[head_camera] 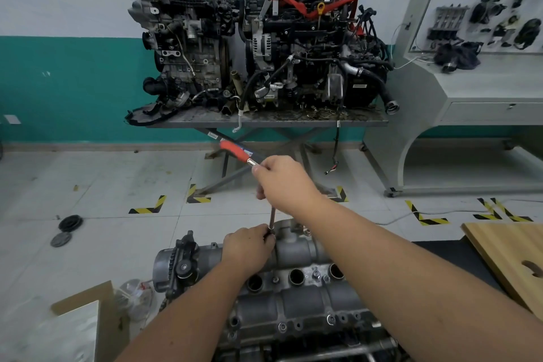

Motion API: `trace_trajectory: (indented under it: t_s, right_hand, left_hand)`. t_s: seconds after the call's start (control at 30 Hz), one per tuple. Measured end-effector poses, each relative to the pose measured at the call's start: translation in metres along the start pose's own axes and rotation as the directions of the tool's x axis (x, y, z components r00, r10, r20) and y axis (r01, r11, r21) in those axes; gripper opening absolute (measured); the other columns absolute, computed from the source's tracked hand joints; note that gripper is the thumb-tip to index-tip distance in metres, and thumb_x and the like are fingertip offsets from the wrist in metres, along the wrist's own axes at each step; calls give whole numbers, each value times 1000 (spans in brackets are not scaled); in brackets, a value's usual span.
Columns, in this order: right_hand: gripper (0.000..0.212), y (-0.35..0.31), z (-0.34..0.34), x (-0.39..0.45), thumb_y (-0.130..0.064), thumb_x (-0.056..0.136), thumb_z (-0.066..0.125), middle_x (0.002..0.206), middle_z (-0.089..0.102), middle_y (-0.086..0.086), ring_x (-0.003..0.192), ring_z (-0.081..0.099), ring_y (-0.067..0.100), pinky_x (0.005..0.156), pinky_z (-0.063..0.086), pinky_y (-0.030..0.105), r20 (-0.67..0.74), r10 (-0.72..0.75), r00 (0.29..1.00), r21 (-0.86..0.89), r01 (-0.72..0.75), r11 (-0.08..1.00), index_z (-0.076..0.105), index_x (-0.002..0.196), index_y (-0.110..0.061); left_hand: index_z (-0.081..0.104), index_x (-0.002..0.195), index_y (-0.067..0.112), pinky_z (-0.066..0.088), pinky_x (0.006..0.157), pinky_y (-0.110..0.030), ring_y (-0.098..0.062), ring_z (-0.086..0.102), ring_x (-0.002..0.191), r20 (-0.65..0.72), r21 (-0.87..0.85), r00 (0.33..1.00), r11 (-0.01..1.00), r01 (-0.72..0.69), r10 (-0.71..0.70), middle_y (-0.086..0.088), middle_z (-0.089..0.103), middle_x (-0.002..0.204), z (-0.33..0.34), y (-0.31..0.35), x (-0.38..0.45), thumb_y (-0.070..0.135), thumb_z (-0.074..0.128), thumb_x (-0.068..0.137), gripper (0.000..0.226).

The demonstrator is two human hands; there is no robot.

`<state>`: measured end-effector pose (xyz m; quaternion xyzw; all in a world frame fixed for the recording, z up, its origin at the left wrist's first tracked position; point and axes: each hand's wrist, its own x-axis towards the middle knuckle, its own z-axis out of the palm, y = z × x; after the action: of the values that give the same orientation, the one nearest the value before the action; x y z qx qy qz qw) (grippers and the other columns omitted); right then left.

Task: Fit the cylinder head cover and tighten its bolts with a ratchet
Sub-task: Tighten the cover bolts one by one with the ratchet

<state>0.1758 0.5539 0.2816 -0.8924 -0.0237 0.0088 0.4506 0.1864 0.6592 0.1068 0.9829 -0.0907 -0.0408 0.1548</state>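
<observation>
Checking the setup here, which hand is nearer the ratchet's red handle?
Right. The right hand grips the ratchet just below the red handle; the left hand is lower, at the extension's base.

at the top centre of the frame i see a metal stand (pixel 264 122) carrying two engines side by side: a grey one (pixel 182 38) on the left, a darker one (pixel 311 47) with a red strap on the right. on the tiled floor (pixel 102 185) at the left lie two round black discs (pixel 66 229), and yellow-black corner markings (pixel 150 206).

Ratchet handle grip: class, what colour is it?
Red, on the ratchet handle grip beyond the right hand; head view.
</observation>
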Motion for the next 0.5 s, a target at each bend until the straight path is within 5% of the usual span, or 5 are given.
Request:
trace_trajectory:
  t_s: [0.1,0.2,0.3,0.4,0.5]
  right_hand:
    - [7,-8,6,-1,-9,101,48,63,69,7,59,68,21,51,50,26,285,275,918,784,-389,483,48,94,-8]
    - [12,7,14,3,-7,99,54,72,71,3,69,68,17,62,51,23,162,321,933,970,-210,120,51,89,-13]
    - [12,24,21,1,-28,101,56,109,71,-8,92,65,4,78,52,22,-113,220,969,870,-11,493,64,109,-26]
    - [32,42,30,-8,-28,101,56,144,50,-2,120,52,-2,101,43,17,-442,-220,870,278,366,888,63,132,-24]
    - [31,52,29,-2,3,82,65,129,64,16,114,60,34,88,53,41,-340,-720,606,-487,541,685,75,110,-7]
  left_hand:
    - [62,108,26,34,74,-34,-28,63,102,-24,9,1000,1000,-4,5,-3,71,105,1,-1,-1,44,40,100,29]
    - [62,110,26,35,73,-34,-29,63,104,-30,16,999,1000,-18,19,-5,71,107,2,-2,-1,44,40,100,31]
    - [61,113,27,37,76,-35,-28,63,106,-28,23,999,1000,-20,20,-4,71,108,2,-1,0,46,39,100,31]
    - [60,117,26,46,83,-34,-28,64,105,-19,15,1000,1000,-11,11,-3,72,110,1,-2,0,47,39,101,34]
    - [60,116,24,49,84,-32,-23,66,99,2,-55,1000,998,-24,25,-1,72,108,3,-2,0,47,39,102,34]
